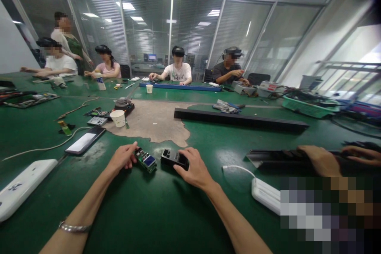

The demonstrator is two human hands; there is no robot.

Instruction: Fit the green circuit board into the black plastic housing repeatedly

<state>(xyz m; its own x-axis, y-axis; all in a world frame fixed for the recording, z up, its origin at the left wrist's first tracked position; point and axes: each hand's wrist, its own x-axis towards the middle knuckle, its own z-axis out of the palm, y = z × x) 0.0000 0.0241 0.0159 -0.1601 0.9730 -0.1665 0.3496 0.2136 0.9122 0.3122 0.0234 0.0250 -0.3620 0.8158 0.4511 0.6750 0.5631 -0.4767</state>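
Over the green tabletop, my left hand (124, 156) pinches the edge of a small circuit board (147, 160) with a dark blue display. Opposite it, my right hand (193, 166) has its fingers and thumb wrapped round a black plastic housing (171, 158) with cut-outs in its top face. A short gap separates the board from the housing. A paper cup (118, 118) stands beyond my left hand, beside a metal-cased part (97, 121).
A phone (85, 141) and a white power bank (24, 186) lie at the left. A long black bar (241, 120) crosses the table ahead. To the right, another person's hands (323, 160) work on a dark rail, near a second white power bank (266, 196).
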